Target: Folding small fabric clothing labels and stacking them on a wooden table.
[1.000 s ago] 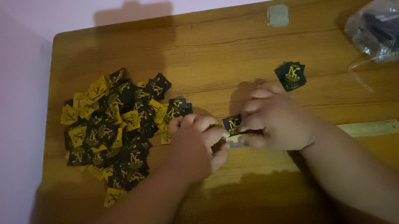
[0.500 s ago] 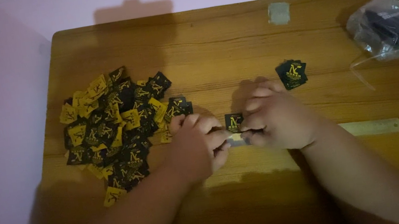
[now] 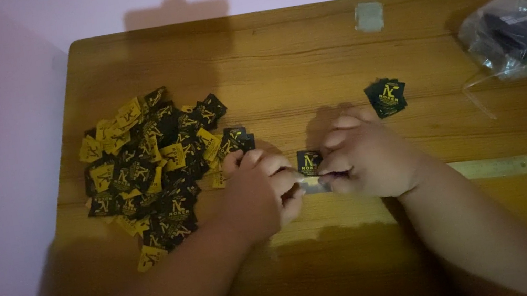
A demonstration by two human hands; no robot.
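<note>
Here, pinched upright between both hands: small black label (image 3: 308,161).
Left hand (image 3: 262,193) and right hand (image 3: 366,162) equally near, fingertips closed on its lower edge.

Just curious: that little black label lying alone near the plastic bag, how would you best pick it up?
Grip the small stack of labels by two opposite edges, from above. It lies flat and thin on the table with bare wood all round, so pinching it, perhaps after tipping one edge, should work.

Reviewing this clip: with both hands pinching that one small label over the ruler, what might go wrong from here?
1. The left hand and right hand cover most of the ruler, so the black-and-yellow label may sit crooked unnoticed.
2. The left forearm lies close to the loose label pile and may scatter it.
3. Dim light could hide a misfold.
</note>
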